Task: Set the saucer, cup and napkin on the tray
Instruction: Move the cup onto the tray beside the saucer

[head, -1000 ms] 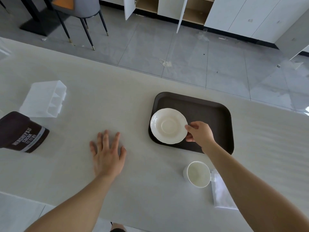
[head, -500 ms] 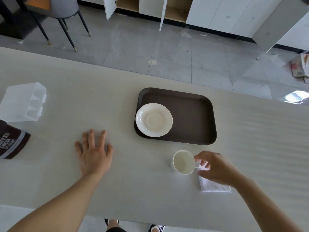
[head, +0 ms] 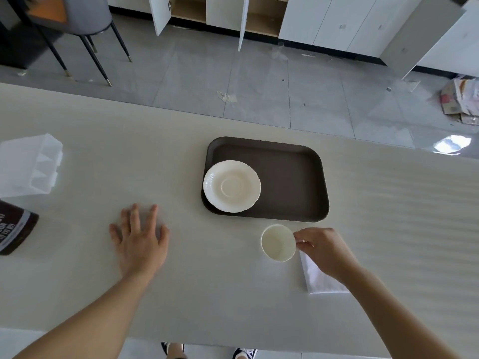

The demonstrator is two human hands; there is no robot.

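Observation:
A dark brown tray point(head: 293, 177) lies on the pale table. The cream saucer point(head: 231, 186) rests on the tray's left part, its edge reaching over the left rim. Just in front of the tray stands the cream cup point(head: 277, 243), empty and upright on the table. My right hand point(head: 324, 251) pinches the cup's handle on its right side. A white folded napkin point(head: 320, 278) lies on the table under my right wrist, partly hidden. My left hand point(head: 140, 237) rests flat on the table, fingers spread, left of the tray.
A clear plastic organiser point(head: 31, 167) and a dark brown cocoa container point(head: 13, 229) sit at the table's left edge. Beyond the far table edge are grey floor tiles, a chair point(head: 77, 19) and open cabinets point(head: 223, 11).
My right hand let go of the saucer on the tray, came back to the cup and closed on its handle. The left hand stayed flat.

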